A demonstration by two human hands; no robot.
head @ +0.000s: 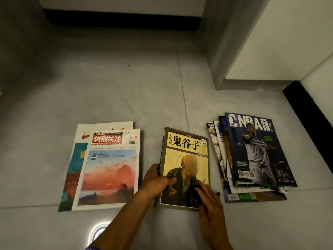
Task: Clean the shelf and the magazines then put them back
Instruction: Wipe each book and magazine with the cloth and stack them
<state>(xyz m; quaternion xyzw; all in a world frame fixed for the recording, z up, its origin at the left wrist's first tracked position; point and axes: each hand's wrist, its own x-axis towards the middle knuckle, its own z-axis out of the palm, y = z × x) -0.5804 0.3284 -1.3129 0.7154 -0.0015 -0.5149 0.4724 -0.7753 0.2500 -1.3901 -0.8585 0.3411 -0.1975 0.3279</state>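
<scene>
A thick yellow-covered book (pixel 187 156) lies on the grey floor in the middle. My left hand (pixel 156 181) grips its left edge, thumb on the cover. My right hand (pixel 210 201) presses a dark cloth (pixel 193 194) onto the cover's lower right corner; its fingers lie over the cloth. To the left lies a small pile of magazines topped by one with a red title and a sunset picture (pixel 110 170). On the right sits a fanned stack of several magazines with a dark blue NBA issue (pixel 257 152) on top.
The grey tiled floor (pixel 126 98) stretches ahead of the magazines. A grey cabinet or shelf side (pixel 221 51) rises at the upper right, with a white panel beside it. Black skirting runs along the far wall (pixel 122 21) and the right wall (pixel 310 112).
</scene>
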